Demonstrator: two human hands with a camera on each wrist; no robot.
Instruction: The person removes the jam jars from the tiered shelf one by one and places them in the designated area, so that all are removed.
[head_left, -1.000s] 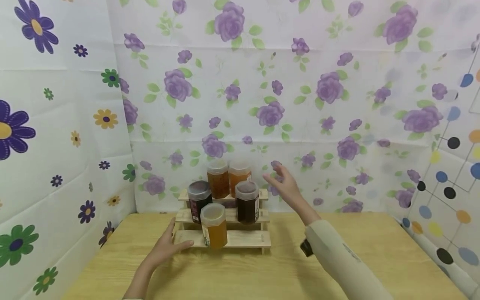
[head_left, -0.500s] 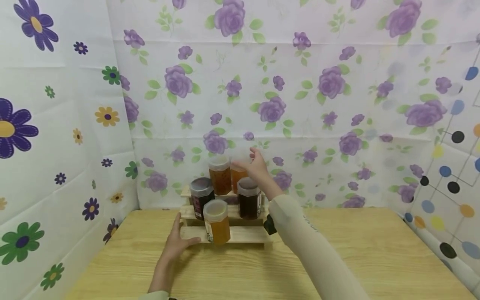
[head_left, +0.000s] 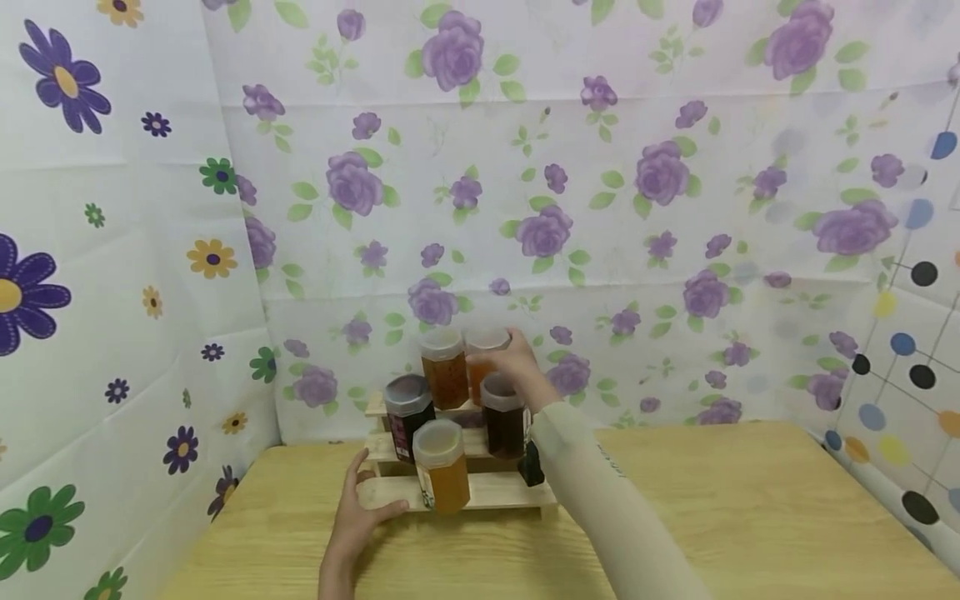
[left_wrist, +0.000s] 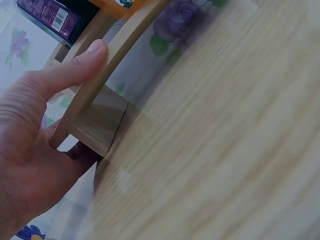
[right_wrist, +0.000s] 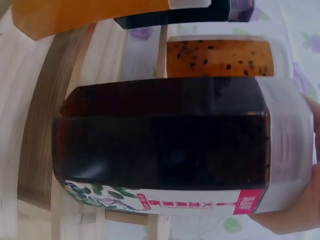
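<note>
A three-step wooden rack [head_left: 510,492] holds several jars with whitish lids. My left hand [head_left: 351,523] grips the left end of its lowest step, thumb on top of the slat [left_wrist: 131,31] and fingers around the end. At the top step my right hand [head_left: 519,365] holds the orange jam jar [head_left: 478,380] near its lid, thumb across the front. In the right wrist view that hand is mostly hidden behind the dark jam jar [right_wrist: 165,150], which stands on the middle step. Left of the orange jar is a brown-amber jar [head_left: 447,381] with dark seeds.
Another dark jar [head_left: 409,423] stands on the middle step at left, and a honey-coloured jar [head_left: 448,485] on the lowest step. The rack sits on a wood-grain table [head_left: 712,508] before a flowered cloth backdrop [head_left: 600,208]. A black object [head_left: 531,465] sits under the right wrist.
My right hand has come in from the right, over the rack, and down onto the orange jar at the top. The left hand stays at the rack's left end.
</note>
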